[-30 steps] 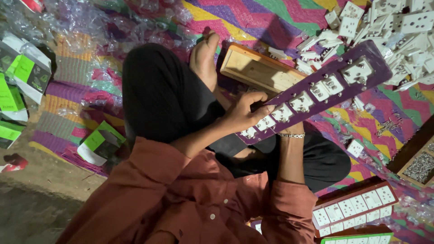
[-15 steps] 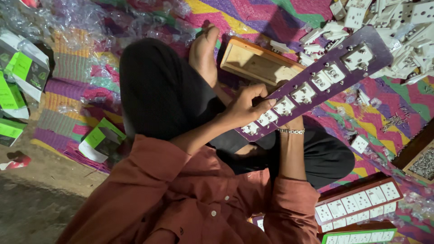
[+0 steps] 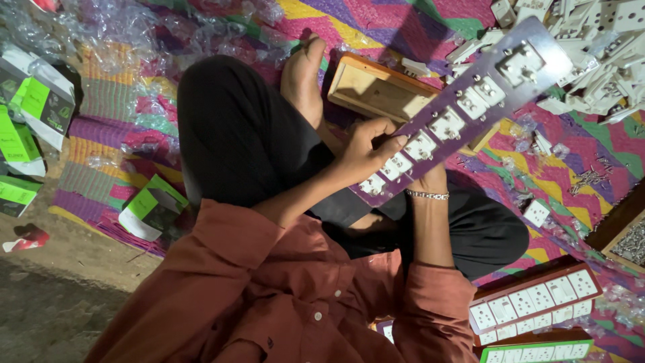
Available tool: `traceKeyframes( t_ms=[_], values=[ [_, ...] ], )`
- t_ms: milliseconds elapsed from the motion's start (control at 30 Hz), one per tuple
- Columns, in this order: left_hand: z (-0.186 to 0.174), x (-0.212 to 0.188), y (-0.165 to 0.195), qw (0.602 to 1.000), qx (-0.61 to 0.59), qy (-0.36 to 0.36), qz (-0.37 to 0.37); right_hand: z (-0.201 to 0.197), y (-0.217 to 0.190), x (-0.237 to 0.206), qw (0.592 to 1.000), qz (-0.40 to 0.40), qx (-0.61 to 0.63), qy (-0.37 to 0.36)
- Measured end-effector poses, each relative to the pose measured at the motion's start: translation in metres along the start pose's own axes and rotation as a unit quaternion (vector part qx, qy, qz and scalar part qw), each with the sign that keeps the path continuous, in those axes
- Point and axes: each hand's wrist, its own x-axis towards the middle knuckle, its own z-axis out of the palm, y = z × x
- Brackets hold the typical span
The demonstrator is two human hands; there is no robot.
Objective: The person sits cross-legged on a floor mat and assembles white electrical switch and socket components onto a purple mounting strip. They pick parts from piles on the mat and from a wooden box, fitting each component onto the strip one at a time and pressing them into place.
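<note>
Left hand pinches a switch on the nearly filled purple panel; right hand, fingers hidden, supports it; loose switches remain.

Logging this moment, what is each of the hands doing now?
Left hand: fingers pressing white switch modules on the long purple panel.
Right hand: under that panel, grip hidden.

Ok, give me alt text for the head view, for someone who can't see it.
A seated person holds a long purple panel of white switch modules across their lap, left hand pressing its face, right hand beneath. A wooden box and loose white parts lie on the colourful mat.
</note>
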Motion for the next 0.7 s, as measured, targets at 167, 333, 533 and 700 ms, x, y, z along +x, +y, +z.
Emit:
traceKeyframes(
  t_ms=[167, 333, 533, 700],
  values=[
    [0.000, 0.003, -0.006, 0.998, 0.023, 0.054, 0.000, 0.056, -0.019, -0.013, 0.993, 0.006, 0.116, -0.018],
    [0.007, 0.000, -0.027, 0.996, 0.073, 0.059, -0.005, 0.069, -0.005, -0.006, 0.994, -0.061, -0.032, 0.090],
    [0.009, -0.004, -0.034, 0.992, -0.038, 0.039, -0.111, 0.047, 0.005, -0.002, 0.906, -0.211, -0.334, 0.152],
    [-0.004, 0.000, -0.025, 0.994, 0.026, 0.103, -0.027, 0.033, -0.034, -0.013, 0.828, -0.251, -0.480, 0.146]
  ],
)
